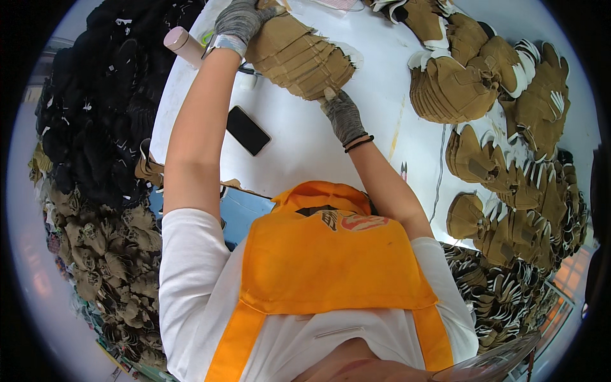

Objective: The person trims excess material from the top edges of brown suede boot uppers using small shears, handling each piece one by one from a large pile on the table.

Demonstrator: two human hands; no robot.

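The left grip (240, 24), in a grey glove, bends over the far left end of a stack (299, 57) of brown cut pieces and has hold of it; its underside is hidden. The right grip (344, 116), gloved too, is closed on the stack's near right edge, thumb on top; its other fingers are hard to make out. The stack lies between the two hands, over the far part of the white table (299, 153), its pieces overlapping in a fanned row.

Just left of the left wrist is a pink bottle (184, 46), the one container that shows plainly; what it holds cannot be told. A dark phone (248, 130) lies nearer the person, between the forearms. White surface shows between the phone and the right forearm, and another strip of it runs from the stack to the brown bundles (453, 92) on the right. Two pens (403, 170) and a thin cord (440, 172) lie in that strip.

The table's left edge curves past a black heap (95, 102), with a taupe heap (114, 274) nearer the person. The near edge runs close to the orange apron (337, 267). More bundles crowd the right edge.
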